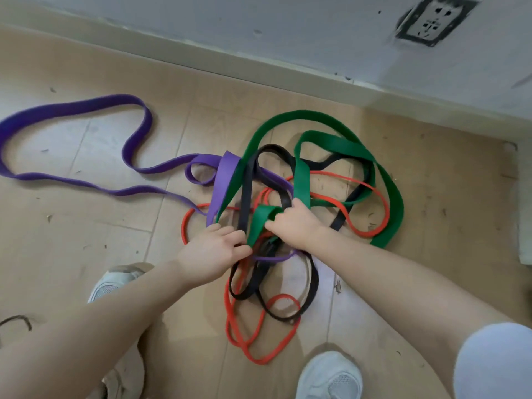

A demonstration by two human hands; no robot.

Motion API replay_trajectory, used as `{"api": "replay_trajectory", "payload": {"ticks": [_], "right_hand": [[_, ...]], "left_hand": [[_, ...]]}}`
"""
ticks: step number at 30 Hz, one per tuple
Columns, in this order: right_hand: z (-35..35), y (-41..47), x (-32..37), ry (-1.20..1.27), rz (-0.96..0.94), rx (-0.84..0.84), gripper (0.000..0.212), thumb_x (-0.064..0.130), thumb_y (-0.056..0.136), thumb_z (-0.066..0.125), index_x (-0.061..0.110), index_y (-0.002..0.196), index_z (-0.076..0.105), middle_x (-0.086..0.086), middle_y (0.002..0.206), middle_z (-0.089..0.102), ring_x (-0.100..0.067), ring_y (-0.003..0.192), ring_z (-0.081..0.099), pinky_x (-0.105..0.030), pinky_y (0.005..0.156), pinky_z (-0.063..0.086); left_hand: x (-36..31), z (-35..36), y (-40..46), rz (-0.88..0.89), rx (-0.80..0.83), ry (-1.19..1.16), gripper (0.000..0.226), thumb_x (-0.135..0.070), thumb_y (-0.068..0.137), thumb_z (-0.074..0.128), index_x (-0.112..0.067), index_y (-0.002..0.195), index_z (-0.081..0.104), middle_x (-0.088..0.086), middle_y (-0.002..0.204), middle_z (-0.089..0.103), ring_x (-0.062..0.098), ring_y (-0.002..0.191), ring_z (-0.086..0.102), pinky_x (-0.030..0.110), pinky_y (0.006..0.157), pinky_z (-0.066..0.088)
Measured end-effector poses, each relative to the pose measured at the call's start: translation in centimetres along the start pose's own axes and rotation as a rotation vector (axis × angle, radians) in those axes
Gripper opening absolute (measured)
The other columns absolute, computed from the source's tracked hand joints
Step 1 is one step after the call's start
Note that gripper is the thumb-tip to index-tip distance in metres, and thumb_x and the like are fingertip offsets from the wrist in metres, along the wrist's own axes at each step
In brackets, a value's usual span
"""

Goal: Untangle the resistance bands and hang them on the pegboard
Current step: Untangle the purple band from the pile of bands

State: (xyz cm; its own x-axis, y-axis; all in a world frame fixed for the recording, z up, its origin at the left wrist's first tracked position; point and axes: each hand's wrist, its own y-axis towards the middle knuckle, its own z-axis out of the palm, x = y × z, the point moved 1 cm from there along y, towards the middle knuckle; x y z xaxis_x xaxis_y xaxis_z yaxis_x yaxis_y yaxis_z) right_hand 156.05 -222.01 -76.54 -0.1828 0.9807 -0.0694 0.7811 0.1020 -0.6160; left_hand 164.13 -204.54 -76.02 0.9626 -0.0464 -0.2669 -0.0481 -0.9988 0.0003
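Both hands down in the knot on the floor (86,214): the left hand (211,251) clutches the black band (247,197), the right hand (293,223) grips a fold of the green band (345,145). Red band (259,335) and purple band (72,108) thread through; a hard yank could cinch it all tighter. Beyond: dusty boards, a baseboard (230,64), a wall socket (431,20). No pegboard visible.

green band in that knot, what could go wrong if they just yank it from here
1. The green band weaves over and under the black band and red band, so a hard pull would likely tighten the knot.
2. The hands, left and right, both grip in the crowded middle; fingers could get pinched between strands.
3. Red loops lie near the right shoe, so a step might snag them.
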Motion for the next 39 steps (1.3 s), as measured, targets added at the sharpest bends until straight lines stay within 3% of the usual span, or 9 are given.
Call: {"api": "replay_trajectory", "payload": {"ticks": [12, 15, 20, 24, 27, 29, 32, 35, 39], "right_hand": [[-6.0, -9.5, -14.9, 1.382, 1.005, -0.959, 0.041, 0.037, 0.074, 0.071, 0.015, 0.108, 0.067, -0.007, 0.1, 0.07, -0.024, 0.09, 0.065, -0.037, 0.085, 0.052], [-4.3, -10.8, -16.7, 1.2, 1.295, -0.749, 0.038, 0.04, 0.08, 0.066, 0.011, 0.103, 0.063, -0.011, 0.101, 0.068, -0.033, 0.092, 0.064, -0.037, 0.077, 0.052], [-0.2, -9.2, -12.5, 0.969, 1.312, -0.183, 0.053, 0.046, 0.084, 0.063, 0.004, 0.114, 0.051, -0.016, 0.124, 0.057, -0.035, 0.115, 0.053, -0.04, 0.088, 0.042], [-0.6, -6.6, -9.1, 0.513, 0.802, -0.437, 0.057, 0.035, 0.093, 0.052, 0.02, 0.143, 0.032, -0.012, 0.153, 0.023, -0.032, 0.139, 0.024, -0.046, 0.113, 0.019], [-0.5, -4.1, -7.7, 0.149, 0.235, -0.266, 0.072, 0.037, 0.087, 0.059, 0.029, 0.148, 0.021, -0.007, 0.159, 0.004, -0.027, 0.146, 0.005, -0.044, 0.116, -0.001], [0.3, -2.5, -8.1, -0.029, 0.147, -0.121, 0.086, 0.036, 0.086, 0.058, 0.029, 0.15, 0.001, -0.004, 0.159, -0.001, -0.028, 0.146, -0.001, -0.049, 0.114, -0.008], [0.2, -1.3, -9.9, -0.171, 0.196, -0.141, 0.062, 0.016, 0.095, 0.043, 0.022, 0.149, 0.012, -0.011, 0.155, 0.023, -0.033, 0.143, 0.017, -0.051, 0.115, -0.005], [-0.8, -2.4, -13.0, -0.177, 0.346, -0.358, 0.03, 0.009, 0.081, 0.064, 0.014, 0.11, 0.058, -0.017, 0.109, 0.063, -0.036, 0.104, 0.058, -0.05, 0.103, 0.036], [0.6, -6.2, -17.6, 0.156, 0.922, -0.256, 0.028, 0.008, 0.087, 0.05, 0.01, 0.115, 0.053, -0.022, 0.117, 0.053, -0.038, 0.111, 0.046, -0.047, 0.101, 0.03]], "left_hand": [[3.5, -7.5, 3.8, -0.111, -0.259, -0.055, 0.039, 0.006, 0.064, 0.077, -0.012, 0.098, 0.072, 0.006, 0.076, 0.059, 0.026, 0.061, 0.056, 0.029, 0.055, 0.042], [3.7, -7.6, 5.8, -0.093, -0.223, -0.035, 0.034, -0.005, 0.073, 0.059, -0.018, 0.103, 0.069, 0.001, 0.077, 0.06, 0.025, 0.059, 0.056, 0.031, 0.055, 0.045], [2.1, -5.2, 7.4, -0.101, -0.083, -0.041, 0.046, -0.002, 0.054, 0.086, -0.021, 0.094, 0.072, -0.003, 0.075, 0.064, 0.02, 0.06, 0.061, 0.023, 0.057, 0.042], [2.1, -2.1, 6.4, -0.131, -0.025, -0.109, 0.049, 0.003, 0.059, 0.076, -0.025, 0.097, 0.065, -0.003, 0.075, 0.06, 0.021, 0.06, 0.058, 0.025, 0.061, 0.043], [2.5, -1.3, 5.5, -0.135, -0.025, -0.137, 0.035, -0.006, 0.072, 0.057, -0.028, 0.099, 0.059, -0.005, 0.08, 0.062, 0.021, 0.065, 0.061, 0.031, 0.068, 0.042], [2.5, -1.2, 5.3, -0.123, -0.023, -0.187, 0.025, -0.018, 0.08, 0.044, -0.031, 0.1, 0.052, -0.008, 0.083, 0.063, 0.018, 0.068, 0.062, 0.029, 0.067, 0.039], [2.7, -1.1, 5.5, -0.153, -0.041, -0.255, 0.022, -0.023, 0.084, 0.039, -0.027, 0.101, 0.052, -0.004, 0.083, 0.062, 0.021, 0.07, 0.062, 0.03, 0.064, 0.045], [3.1, -1.4, 6.0, -0.282, -0.131, -0.334, 0.024, -0.021, 0.084, 0.046, -0.018, 0.103, 0.06, 0.0, 0.086, 0.062, 0.02, 0.074, 0.06, 0.024, 0.063, 0.043], [2.9, -1.1, 7.3, -0.491, -0.173, -0.457, 0.029, -0.016, 0.089, 0.051, -0.012, 0.116, 0.06, 0.003, 0.102, 0.066, 0.023, 0.092, 0.061, 0.025, 0.071, 0.044]]}}
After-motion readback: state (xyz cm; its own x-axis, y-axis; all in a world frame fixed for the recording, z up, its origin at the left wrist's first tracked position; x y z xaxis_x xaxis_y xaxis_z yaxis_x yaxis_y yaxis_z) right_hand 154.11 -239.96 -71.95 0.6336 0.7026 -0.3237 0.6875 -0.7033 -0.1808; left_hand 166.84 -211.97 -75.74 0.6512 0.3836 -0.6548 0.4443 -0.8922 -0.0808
